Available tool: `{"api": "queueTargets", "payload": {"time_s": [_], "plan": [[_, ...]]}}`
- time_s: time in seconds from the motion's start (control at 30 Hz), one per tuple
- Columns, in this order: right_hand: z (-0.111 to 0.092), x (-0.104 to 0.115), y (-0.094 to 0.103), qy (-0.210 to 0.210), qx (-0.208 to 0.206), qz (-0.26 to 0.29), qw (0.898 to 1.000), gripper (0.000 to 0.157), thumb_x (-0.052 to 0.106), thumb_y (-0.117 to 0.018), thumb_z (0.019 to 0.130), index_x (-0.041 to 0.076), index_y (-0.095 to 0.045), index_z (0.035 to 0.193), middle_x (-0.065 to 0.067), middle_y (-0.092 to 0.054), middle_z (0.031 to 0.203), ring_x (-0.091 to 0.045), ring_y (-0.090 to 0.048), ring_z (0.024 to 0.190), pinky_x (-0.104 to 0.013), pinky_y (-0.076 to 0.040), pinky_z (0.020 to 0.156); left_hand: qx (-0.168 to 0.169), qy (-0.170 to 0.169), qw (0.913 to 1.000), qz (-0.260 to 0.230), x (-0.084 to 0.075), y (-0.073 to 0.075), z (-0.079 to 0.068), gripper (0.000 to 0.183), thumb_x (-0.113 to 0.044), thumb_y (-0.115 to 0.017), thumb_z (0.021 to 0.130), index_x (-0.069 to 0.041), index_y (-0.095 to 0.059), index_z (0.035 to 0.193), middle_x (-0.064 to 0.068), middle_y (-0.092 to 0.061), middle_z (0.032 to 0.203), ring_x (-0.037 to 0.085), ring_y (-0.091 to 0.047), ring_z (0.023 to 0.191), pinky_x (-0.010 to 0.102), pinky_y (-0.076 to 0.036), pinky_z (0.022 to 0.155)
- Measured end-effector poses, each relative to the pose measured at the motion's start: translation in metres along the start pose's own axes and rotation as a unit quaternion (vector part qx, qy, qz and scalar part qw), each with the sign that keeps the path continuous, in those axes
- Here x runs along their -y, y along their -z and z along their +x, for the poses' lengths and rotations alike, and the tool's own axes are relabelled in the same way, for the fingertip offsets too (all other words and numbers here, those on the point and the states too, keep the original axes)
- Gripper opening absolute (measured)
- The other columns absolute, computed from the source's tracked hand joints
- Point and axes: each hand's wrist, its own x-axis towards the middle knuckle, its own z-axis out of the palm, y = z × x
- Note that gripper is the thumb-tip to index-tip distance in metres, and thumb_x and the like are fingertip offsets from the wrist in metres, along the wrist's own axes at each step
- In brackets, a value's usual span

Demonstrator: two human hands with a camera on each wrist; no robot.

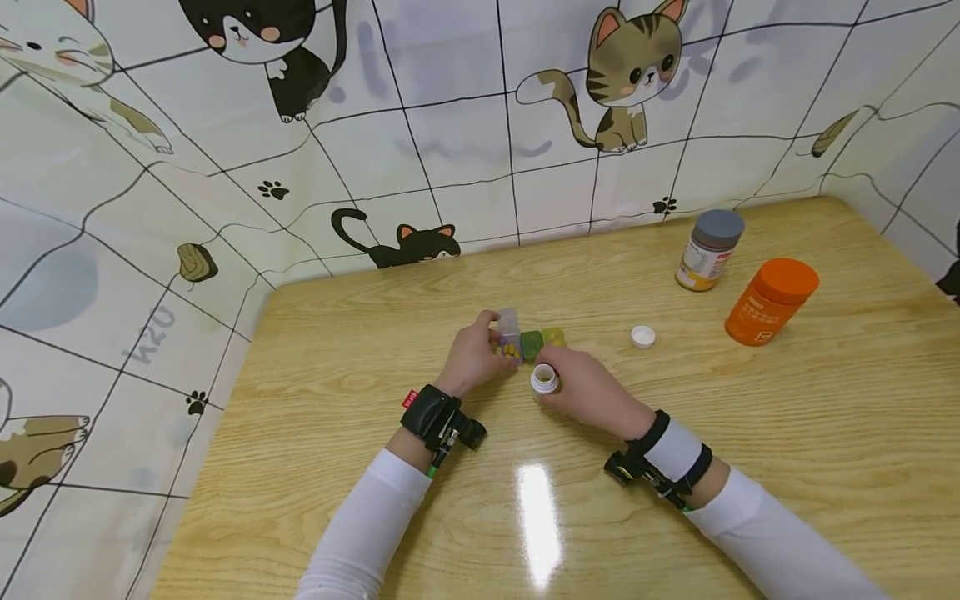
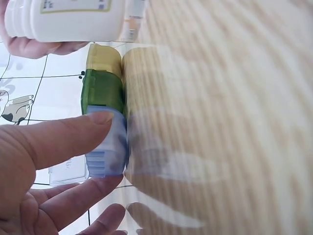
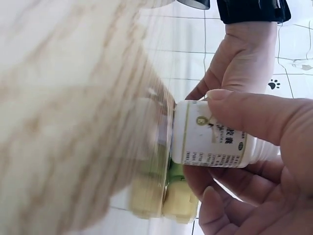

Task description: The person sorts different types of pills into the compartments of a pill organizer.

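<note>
A small pill organizer in purple-blue, green and yellow sections lies on the table. The lid of its purple-blue section is flipped open, with yellow pills inside. My left hand pinches that section, thumb on the near side and fingers at its end. In my right hand is a white pill bottle, gripped between thumb and fingers just in front of the organizer. The bottle is uncapped and its open mouth faces up in the head view. Green and yellow sections are closed.
A white cap lies on the table right of the organizer. Farther right stand a grey-lidded bottle and an orange bottle. A cat-patterned sheet hangs behind the wooden table.
</note>
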Motion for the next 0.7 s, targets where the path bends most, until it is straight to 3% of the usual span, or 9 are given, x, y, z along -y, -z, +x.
{"api": "queueTargets", "payload": {"time_s": [0.33, 0.53, 0.63, 0.7], "plan": [[0.000, -0.004, -0.004, -0.017, 0.028, 0.017, 0.999, 0.024, 0.001, -0.069, 0.072, 0.005, -0.053, 0.088, 0.000, -0.053, 0.077, -0.014, -0.048, 0.069, -0.030, -0.042, 0.061, -0.005, 0.004, 0.9999, 0.011, 0.002, 0.001, -0.003, 0.079, -0.011, -0.078, 0.070, -0.004, -0.034, 0.135, 0.015, -0.059, 0.109, 0.024, -0.054, 0.093, 0.036, -0.046, 0.079], [0.000, -0.006, -0.005, -0.021, 0.037, 0.023, 0.999, 0.022, 0.002, -0.068, 0.073, 0.005, -0.053, 0.089, 0.000, -0.053, 0.077, -0.014, -0.048, 0.069, -0.029, -0.043, 0.061, -0.058, 0.029, 0.9967, 0.049, 0.001, 0.007, -0.016, 0.095, -0.016, -0.082, 0.066, 0.003, -0.026, 0.140, 0.023, -0.046, 0.125, 0.034, -0.044, 0.111, 0.043, -0.041, 0.091], [0.000, -0.005, -0.004, -0.024, 0.040, 0.026, 0.999, 0.023, 0.002, -0.069, 0.073, 0.005, -0.053, 0.090, 0.000, -0.054, 0.078, -0.014, -0.049, 0.069, -0.030, -0.043, 0.061, -0.084, 0.012, 0.9949, 0.054, -0.003, 0.009, -0.027, 0.091, -0.018, -0.082, 0.068, 0.005, -0.028, 0.138, 0.025, -0.042, 0.126, 0.035, -0.042, 0.113, 0.044, -0.041, 0.092], [0.000, -0.004, -0.003, -0.026, 0.045, 0.026, 0.998, 0.024, 0.003, -0.069, 0.073, 0.004, -0.053, 0.090, 0.000, -0.055, 0.078, -0.014, -0.049, 0.069, -0.030, -0.044, 0.062, -0.091, -0.018, 0.9943, 0.052, -0.008, 0.008, -0.035, 0.084, -0.018, -0.080, 0.071, 0.005, -0.033, 0.136, 0.024, -0.042, 0.126, 0.034, -0.042, 0.113, 0.043, -0.041, 0.092]]}}
